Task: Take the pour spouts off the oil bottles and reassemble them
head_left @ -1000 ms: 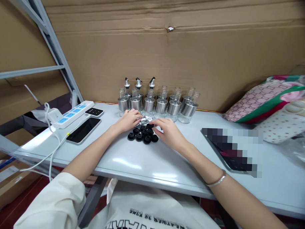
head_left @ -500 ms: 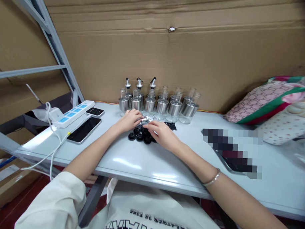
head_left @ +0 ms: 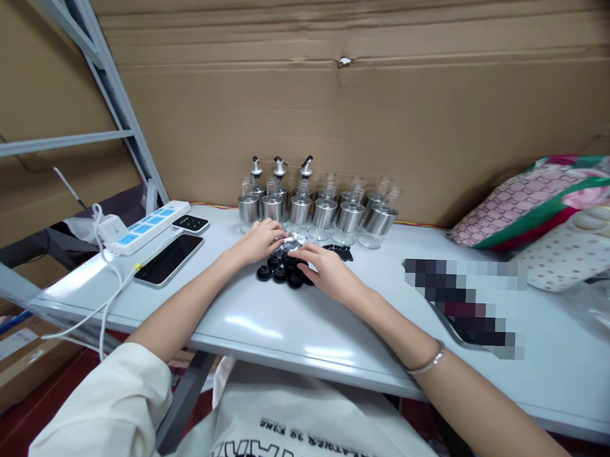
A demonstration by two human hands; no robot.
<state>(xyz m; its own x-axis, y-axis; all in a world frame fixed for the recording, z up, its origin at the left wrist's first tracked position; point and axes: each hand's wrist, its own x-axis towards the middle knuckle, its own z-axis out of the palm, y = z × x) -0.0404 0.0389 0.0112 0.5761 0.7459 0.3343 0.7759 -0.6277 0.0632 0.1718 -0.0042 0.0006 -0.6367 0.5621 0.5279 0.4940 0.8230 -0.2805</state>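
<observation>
Small silver pieces (head_left: 293, 240) lie in a heap between my two hands; their exact kind is too small to make out. My left hand (head_left: 262, 240) rests at the heap's left side, its fingers bent together with the tips at the silver pieces. What they pinch, if anything, is hidden. From the right, my right hand (head_left: 328, 272) reaches over the heap's near edge, fingers stretched and thumb apart. Black ribbed stoppers (head_left: 279, 274) are gathered just below, some partly covered by my right hand. Beyond stand glass bottles with steel sleeves (head_left: 300, 209); three carry silver-and-black pourers (head_left: 280, 165).
Several small black parts (head_left: 340, 252) lie behind my right hand. A phone (head_left: 170, 259), a small black device (head_left: 190, 223) and a power strip (head_left: 149, 228) with cables are at left. On the right are a blurred-out dark object (head_left: 462, 310) and a patterned bag (head_left: 526, 203).
My right hand has shifted very slightly, its fingers moving a little off the silver pieces. The left hand stays almost in place, and the bottles have not moved.
</observation>
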